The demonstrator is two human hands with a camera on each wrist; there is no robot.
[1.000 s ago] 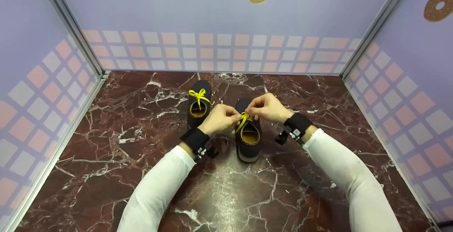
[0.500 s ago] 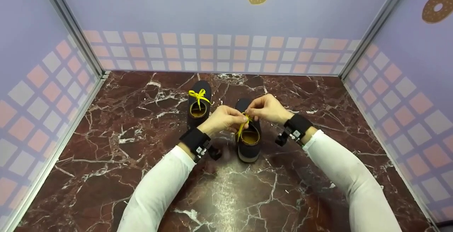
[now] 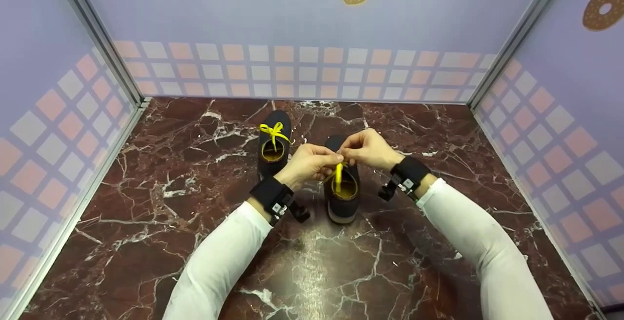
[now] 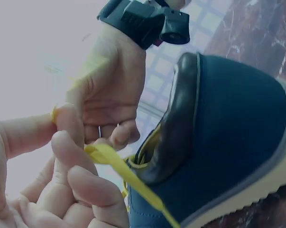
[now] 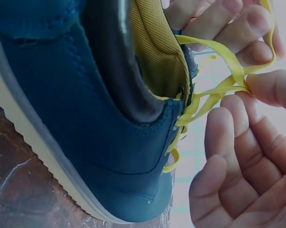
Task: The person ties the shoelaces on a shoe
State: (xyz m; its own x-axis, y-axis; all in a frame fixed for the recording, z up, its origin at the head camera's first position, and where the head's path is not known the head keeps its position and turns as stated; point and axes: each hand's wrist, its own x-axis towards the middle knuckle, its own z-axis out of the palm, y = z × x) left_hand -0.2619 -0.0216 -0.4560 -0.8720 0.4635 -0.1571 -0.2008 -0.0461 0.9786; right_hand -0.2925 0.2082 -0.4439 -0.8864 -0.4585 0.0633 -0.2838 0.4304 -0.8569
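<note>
A dark blue shoe (image 3: 342,211) with a yellow lining stands on the floor, its toe pointing away from me. My left hand (image 3: 310,163) pinches a yellow shoelace (image 4: 116,164) above its tongue, and one strand hangs over the shoe's opening. My right hand (image 3: 369,149) meets it from the other side. In the right wrist view, the thumb and forefinger of that hand pinch crossing strands of the lace (image 5: 223,88), raised off the eyelets. The fingertips of both hands almost touch, and the knot area between them is partly hidden.
A matching shoe (image 3: 279,118) stands to the left and slightly farther off, its yellow lace (image 3: 274,130) tied in a bow. The dark red marbled floor (image 3: 195,232) is bounded by pale purple walls (image 3: 292,17) on the left, back and right.
My left hand has shifted slightly right, closer to the right fingertips. A yellow strand now hangs down from it over the shoe's opening. The right hand stays nearly still.
</note>
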